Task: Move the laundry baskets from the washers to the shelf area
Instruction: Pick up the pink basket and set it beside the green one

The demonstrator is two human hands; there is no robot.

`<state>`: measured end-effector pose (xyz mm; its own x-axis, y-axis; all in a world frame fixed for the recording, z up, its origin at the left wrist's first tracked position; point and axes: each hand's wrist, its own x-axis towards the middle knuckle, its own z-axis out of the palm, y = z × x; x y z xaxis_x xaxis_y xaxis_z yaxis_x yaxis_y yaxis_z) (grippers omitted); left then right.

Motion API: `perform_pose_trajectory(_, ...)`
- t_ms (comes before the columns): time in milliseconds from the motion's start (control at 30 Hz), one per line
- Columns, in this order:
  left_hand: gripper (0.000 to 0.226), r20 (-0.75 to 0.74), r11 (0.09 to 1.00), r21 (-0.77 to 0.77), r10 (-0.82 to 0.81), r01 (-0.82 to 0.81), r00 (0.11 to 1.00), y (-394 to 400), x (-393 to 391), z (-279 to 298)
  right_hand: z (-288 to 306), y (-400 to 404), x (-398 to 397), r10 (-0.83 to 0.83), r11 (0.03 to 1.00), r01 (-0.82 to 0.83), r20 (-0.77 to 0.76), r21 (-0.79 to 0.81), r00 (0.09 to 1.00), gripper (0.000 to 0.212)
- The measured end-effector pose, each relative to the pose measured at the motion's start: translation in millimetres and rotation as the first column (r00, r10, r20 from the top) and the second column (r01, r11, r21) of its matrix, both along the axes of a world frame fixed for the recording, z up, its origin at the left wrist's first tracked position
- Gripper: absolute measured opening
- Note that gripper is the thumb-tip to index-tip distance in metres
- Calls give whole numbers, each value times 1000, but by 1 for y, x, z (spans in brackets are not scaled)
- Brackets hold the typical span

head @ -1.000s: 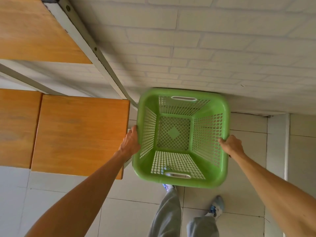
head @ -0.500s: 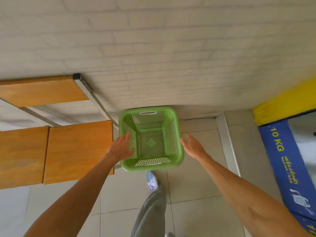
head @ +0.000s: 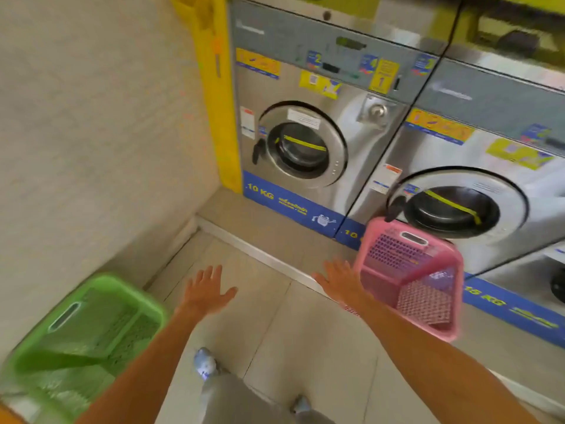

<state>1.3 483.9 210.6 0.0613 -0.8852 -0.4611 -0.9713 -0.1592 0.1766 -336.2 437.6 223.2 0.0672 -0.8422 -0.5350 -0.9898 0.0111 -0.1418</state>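
A green laundry basket (head: 82, 328) rests on the floor at the lower left, against the white wall; it is blurred. A pink laundry basket (head: 409, 276) sits on the raised step in front of the second washer (head: 477, 191). My left hand (head: 206, 290) hovers over the floor tiles with fingers spread, holding nothing. My right hand (head: 339, 281) is also spread and empty, just left of the pink basket's near edge; contact cannot be judged.
The first washer (head: 305, 117), marked 10 KG, stands in the corner beside a yellow panel (head: 218, 93). A raised ledge (head: 275, 240) runs along the machines' bases. My legs and shoes (head: 204, 365) are at the bottom centre.
I let go of the green basket beside the shelves and turned right. The view now faces the washers, with both hands reaching out empty toward the pink basket.
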Motion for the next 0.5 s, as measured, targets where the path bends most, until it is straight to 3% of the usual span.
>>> perform_pose_trajectory(67, 85, -23, 992, -43, -122, 121, 992, -34, -79, 13, 5, 17, -80, -96, 995, 94, -32, -43, 995, 98)
perform_pose_trajectory(167, 83, -46, 949, -118, -299, 292, 953, -74, -190, 31, 7, 46, -181, -288, 957, 287, -25, -33, 957, 78)
perform_pose_trajectory(267, 85, -52, 883, -160, -453, 440, 890, -97, -281, 44, 14, 67, -249, -424, 906, 423, -33, -26, 905, 74)
perform_pose_trajectory(400, 94, -85, 815, -150, -575, 560, 814, -122, -360, 39, 15, 69, -310, -530, 848, 530, -30, -24, 847, 70)
perform_pose_trajectory(500, 88, -88, 782, -139, -621, 607, 779, -147, -399, 24, -8, 54, -354, -587, 810, 586, -31, -37, 809, 77)
